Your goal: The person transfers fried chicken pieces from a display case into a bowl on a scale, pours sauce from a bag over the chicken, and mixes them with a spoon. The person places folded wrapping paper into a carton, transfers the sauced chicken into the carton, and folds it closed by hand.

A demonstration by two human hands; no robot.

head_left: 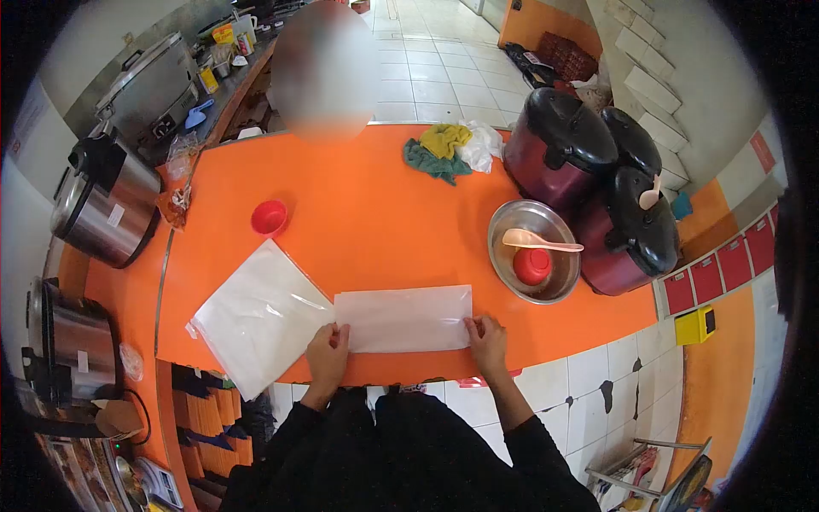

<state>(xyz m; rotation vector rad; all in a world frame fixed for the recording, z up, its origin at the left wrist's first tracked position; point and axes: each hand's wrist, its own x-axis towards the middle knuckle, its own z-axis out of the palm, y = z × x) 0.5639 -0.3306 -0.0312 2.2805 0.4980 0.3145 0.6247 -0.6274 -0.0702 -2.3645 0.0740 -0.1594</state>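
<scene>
Open orange tabletop (pixel 384 205) stretches between the red cup (pixel 270 219) and the metal bowl (pixel 502 224) — a hand could pass there. Rice cookers (pixel 559 145) crowd beyond the bowl; bunched cloths (pixel 444 149) block the far edge — near the cookers.

On the flat orange tabletop (pixel 375 205), the round silver metal bowl (pixel 504 268) holds the small round red plastic cup (pixel 533 267), the long peach plastic spoon (pixel 543 242) lying across above it. Right of the bowl stand the maroon-and-black rounded lidded pots (pixel 614 243); behind and left, the crumpled green, yellow and white cloths (pixel 445 143); in front and left, the rectangular whitish thin sheet (pixel 403 320).
</scene>
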